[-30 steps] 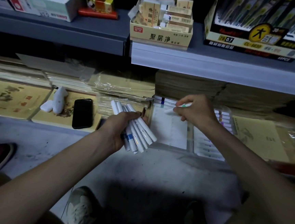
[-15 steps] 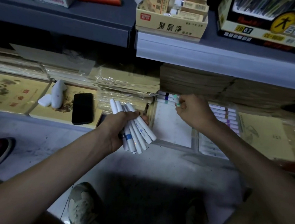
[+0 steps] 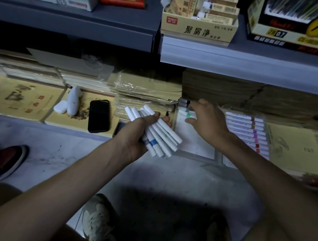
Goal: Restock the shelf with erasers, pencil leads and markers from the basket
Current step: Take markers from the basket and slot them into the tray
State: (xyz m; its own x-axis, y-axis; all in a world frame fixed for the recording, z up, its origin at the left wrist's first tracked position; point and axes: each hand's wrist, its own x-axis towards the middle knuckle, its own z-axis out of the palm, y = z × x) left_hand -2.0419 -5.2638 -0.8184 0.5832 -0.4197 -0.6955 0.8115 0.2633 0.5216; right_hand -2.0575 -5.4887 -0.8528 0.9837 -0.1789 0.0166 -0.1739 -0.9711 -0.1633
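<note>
In the grip of the left hand [image 3: 133, 137] white markers [image 3: 161, 135] are clasped; a green-banded marker [image 3: 186, 114] is pinched by the right hand [image 3: 207, 121].

Open tray [image 3: 194, 142] front, markers [image 3: 183, 112] behind

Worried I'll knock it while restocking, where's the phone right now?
Head view, left of centre: the black phone lies on a yellowish paper pack, just left of the left hand gripping the marker bundle.
</note>
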